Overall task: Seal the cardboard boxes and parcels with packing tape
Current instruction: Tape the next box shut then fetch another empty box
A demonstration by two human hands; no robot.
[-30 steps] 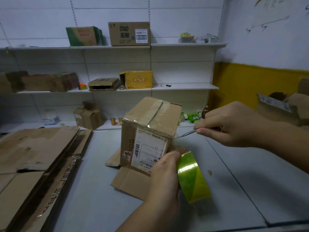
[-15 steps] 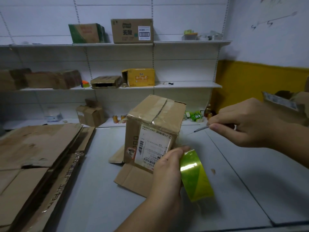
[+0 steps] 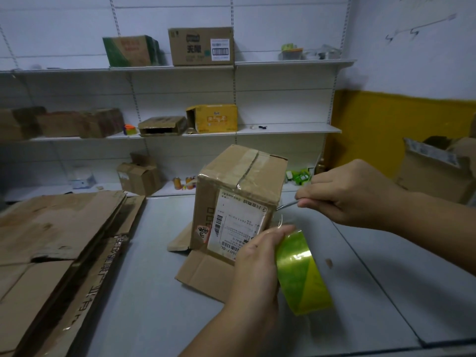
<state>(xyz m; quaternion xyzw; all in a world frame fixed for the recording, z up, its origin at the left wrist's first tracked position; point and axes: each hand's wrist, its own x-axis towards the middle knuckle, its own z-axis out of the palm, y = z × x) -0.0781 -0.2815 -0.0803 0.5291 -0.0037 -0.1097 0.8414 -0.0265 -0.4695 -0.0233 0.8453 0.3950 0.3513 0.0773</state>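
Cutting the tape free is the step now, I judge. Your left hand (image 3: 257, 264) grips the roll (image 3: 301, 274) just beside the lower right corner of the box (image 3: 239, 176), with the fingers curled over its rim. Your right hand (image 3: 353, 194) is closed around a thin metal tool (image 3: 286, 206), and its tip is close to the box edge, above the roll. Pull the roll back so the strip is tight, then cut close to the box. The strip is clear and hard to see here. After that, press the loose end flat.

The box stands upright on a cardboard piece (image 3: 206, 276) on the grey table (image 3: 154, 292). Flattened cartons (image 3: 51, 240) lie at the left. White shelves (image 3: 283, 130) behind carry more boxes, and a yellow wall (image 3: 386, 130) is at the right.
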